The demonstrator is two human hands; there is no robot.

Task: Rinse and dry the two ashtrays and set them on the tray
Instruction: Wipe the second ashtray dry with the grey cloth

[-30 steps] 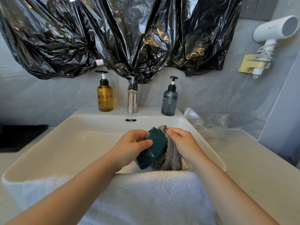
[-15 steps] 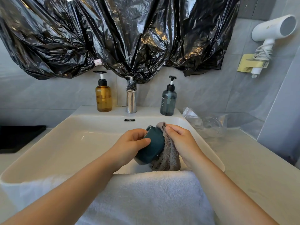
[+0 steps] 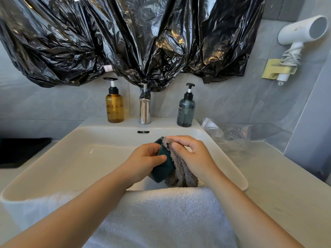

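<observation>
— Teal ashtray (image 3: pixel 162 169): where is it?
— Centre of the frame, over the sink (image 3: pixel 71 158), tipped on its edge. The left hand (image 3: pixel 143 161) grips it, fingers curled round it and thumb across its face.
— And the right hand (image 3: pixel 191 156)?
— Fingers bent, pinching a grey cloth (image 3: pixel 180 172) against the ashtray's right side. The cloth hangs down behind the white towel (image 3: pixel 161 221).
</observation>
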